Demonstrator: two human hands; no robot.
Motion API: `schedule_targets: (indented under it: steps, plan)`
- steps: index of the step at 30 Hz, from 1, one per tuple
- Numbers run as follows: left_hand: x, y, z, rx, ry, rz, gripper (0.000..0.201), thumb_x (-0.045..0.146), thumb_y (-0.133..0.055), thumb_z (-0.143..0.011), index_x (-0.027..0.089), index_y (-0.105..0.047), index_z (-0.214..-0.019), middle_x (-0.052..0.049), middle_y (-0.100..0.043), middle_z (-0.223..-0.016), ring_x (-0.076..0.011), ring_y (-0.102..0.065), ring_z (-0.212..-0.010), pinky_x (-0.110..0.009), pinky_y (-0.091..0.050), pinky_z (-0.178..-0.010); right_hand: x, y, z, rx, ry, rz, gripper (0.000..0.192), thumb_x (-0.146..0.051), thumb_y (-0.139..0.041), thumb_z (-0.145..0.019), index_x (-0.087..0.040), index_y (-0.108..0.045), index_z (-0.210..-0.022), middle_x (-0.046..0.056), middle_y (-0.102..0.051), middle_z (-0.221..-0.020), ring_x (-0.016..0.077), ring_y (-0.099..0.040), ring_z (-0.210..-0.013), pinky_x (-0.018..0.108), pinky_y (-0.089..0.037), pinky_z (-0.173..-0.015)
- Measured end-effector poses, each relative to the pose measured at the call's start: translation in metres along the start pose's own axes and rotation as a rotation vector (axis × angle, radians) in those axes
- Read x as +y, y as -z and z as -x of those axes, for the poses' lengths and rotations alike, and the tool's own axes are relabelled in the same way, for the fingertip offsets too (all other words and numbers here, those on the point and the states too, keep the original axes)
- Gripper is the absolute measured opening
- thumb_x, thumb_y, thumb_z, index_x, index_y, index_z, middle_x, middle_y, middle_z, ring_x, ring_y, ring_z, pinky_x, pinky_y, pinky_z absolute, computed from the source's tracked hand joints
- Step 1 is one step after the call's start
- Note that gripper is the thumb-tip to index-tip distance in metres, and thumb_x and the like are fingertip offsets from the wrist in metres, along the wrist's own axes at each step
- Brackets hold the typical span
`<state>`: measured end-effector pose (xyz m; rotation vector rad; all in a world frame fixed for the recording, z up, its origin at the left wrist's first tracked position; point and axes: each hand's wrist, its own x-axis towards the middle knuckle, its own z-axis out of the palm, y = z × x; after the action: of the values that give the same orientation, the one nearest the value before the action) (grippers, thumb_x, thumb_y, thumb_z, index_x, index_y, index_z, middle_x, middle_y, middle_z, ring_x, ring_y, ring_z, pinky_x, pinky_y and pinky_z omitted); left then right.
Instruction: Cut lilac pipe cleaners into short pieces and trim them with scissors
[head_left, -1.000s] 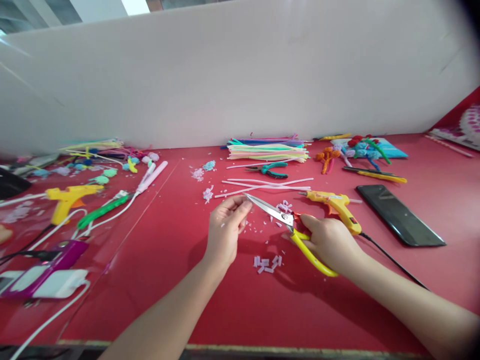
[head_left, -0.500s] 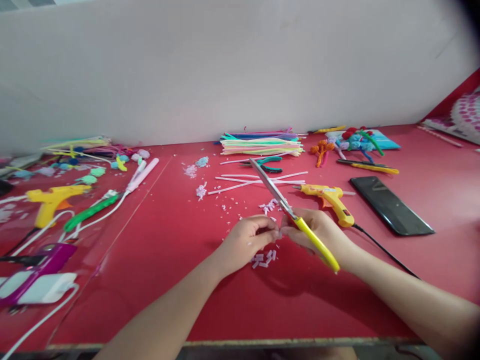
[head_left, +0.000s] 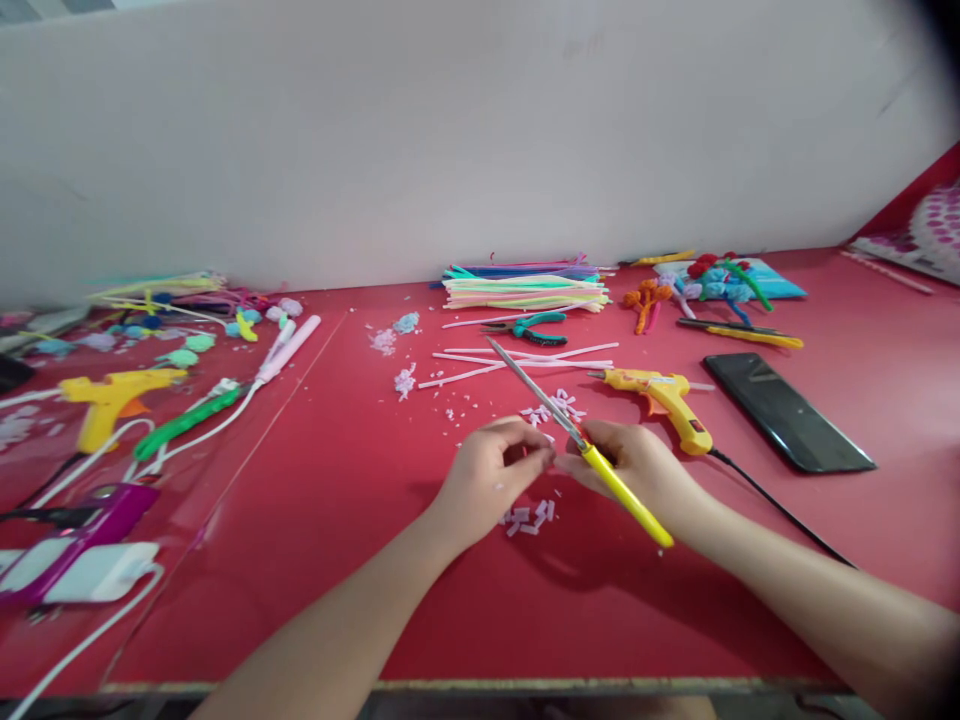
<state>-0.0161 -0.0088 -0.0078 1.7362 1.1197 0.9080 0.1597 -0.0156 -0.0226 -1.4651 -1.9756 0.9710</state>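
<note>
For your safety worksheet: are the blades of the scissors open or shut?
Shut: the scissors in the right hand show one narrow blade line, with no gap.

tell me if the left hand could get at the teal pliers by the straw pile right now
Probably yes. The left hand holds at most a tiny scrap, and only loose straws and cut bits lie between it and the teal pliers. The scissors in the right hand slant across that path, though.
</note>
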Motion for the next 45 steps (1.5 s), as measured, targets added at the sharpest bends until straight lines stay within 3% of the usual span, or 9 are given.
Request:
schedule_targets:
  steps: [4,7,11,16,25,35,45]
  plan:
    - [-0.003,0.010,-0.004,0.212,0.111,0.248,0.012,0.029,-0.059,-0.071,0.018,-0.061,-0.071,0.003,-0.050,-0.054,-0.0069,-0.041,-0.047,-0.018,-0.031,-0.045,0.001,0.003,0.000,0.050,0.033,0.163,0.027,-0.042,-0.048,-0.072,-0.018,-0.042,-0.062,-0.006,-0.034,-0.051,0.0071,-0.027,-0.048,0.020,-0.022,-0.043]
    - [-0.006,0.014,-0.006,0.383,0.118,0.438,0.011,0.028,-0.062,-0.069,0.018,-0.061,-0.075,0.003,-0.051,-0.057,-0.0046,-0.037,-0.045,-0.016,-0.027,-0.041,0.002,0.004,0.000,0.095,0.037,0.288,0.031,-0.047,-0.047,-0.072,-0.019,-0.041,-0.061,-0.005,-0.039,-0.049,0.0073,-0.030,-0.044,0.020,-0.021,-0.043]
    - [-0.006,0.017,-0.006,0.484,0.090,0.521,0.014,0.026,-0.063,-0.067,0.017,-0.061,-0.077,0.002,-0.054,-0.063,-0.0037,-0.038,-0.046,-0.016,-0.027,-0.040,0.003,0.007,0.001,0.148,0.043,0.509,0.034,-0.052,-0.046,-0.071,-0.020,-0.044,-0.064,-0.003,-0.044,-0.046,0.0095,-0.039,-0.041,0.021,-0.019,-0.043]
    - [-0.003,0.019,-0.005,0.460,0.075,0.534,0.010,0.024,-0.061,-0.069,0.018,-0.061,-0.076,0.003,-0.051,-0.060,-0.0039,-0.037,-0.045,-0.016,-0.026,-0.039,0.006,0.007,0.000,0.159,0.078,0.679,0.037,-0.056,-0.042,-0.073,-0.020,-0.047,-0.072,-0.001,-0.049,-0.047,0.0134,-0.047,-0.043,0.023,-0.018,-0.044]
    - [-0.004,0.018,-0.006,0.440,0.108,0.601,0.010,0.024,-0.061,-0.068,0.018,-0.062,-0.076,0.003,-0.053,-0.061,-0.0030,-0.037,-0.044,-0.015,-0.026,-0.039,0.012,0.003,0.001,0.220,0.163,0.794,0.041,-0.055,-0.032,-0.079,-0.018,-0.047,-0.071,0.001,-0.050,-0.045,0.0125,-0.045,-0.041,0.025,-0.015,-0.045]
    - [-0.005,0.017,-0.006,0.426,0.107,0.646,0.008,0.023,-0.060,-0.069,0.017,-0.059,-0.074,0.003,-0.051,-0.061,-0.0037,-0.037,-0.046,-0.017,-0.027,-0.041,0.015,0.003,0.002,0.224,0.200,0.863,0.040,-0.052,-0.030,-0.080,-0.018,-0.046,-0.068,0.002,-0.051,-0.046,0.0124,-0.044,-0.040,0.025,-0.013,-0.046]
    - [-0.005,0.017,-0.006,0.434,0.115,0.662,0.009,0.023,-0.061,-0.068,0.017,-0.060,-0.074,0.004,-0.050,-0.058,-0.0032,-0.037,-0.044,-0.017,-0.025,-0.041,0.011,0.003,0.003,0.176,0.135,0.833,0.038,-0.053,-0.033,-0.079,-0.019,-0.044,-0.066,0.003,-0.054,-0.048,0.0129,-0.045,-0.041,0.024,-0.013,-0.045]
